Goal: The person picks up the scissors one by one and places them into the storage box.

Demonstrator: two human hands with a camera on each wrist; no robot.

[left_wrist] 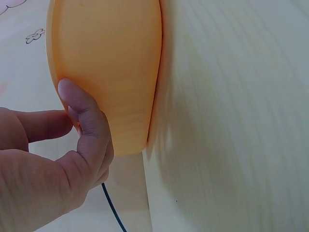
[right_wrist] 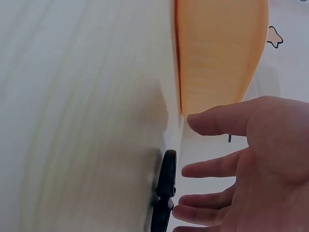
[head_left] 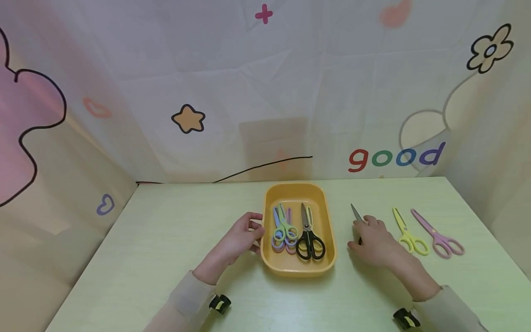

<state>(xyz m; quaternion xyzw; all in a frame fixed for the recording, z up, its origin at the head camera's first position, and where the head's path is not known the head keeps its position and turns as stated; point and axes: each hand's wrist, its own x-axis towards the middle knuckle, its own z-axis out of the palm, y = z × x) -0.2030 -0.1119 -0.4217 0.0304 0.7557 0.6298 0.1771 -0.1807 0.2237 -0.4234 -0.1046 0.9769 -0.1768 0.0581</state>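
A yellow-orange tray (head_left: 298, 269) sits mid-table, with several scissors inside; black-handled scissors (head_left: 307, 237) and green-handled scissors (head_left: 284, 226) show most clearly. My left hand (head_left: 238, 237) grips the tray's left rim; in the left wrist view its thumb and fingers (left_wrist: 87, 111) pinch that edge. My right hand (head_left: 373, 240) hovers right of the tray over another pair of scissors, whose silver blade (head_left: 355, 211) pokes out beyond the fingers. The right wrist view shows that pair's black handle (right_wrist: 165, 188) on the table, just apart from the extended fingertips.
To the right of my right hand lie yellow scissors (head_left: 408, 235) and pink-purple scissors (head_left: 437, 235). A printed cloth (head_left: 215, 83) hangs behind the pale table (head_left: 174, 216) and along its sides.
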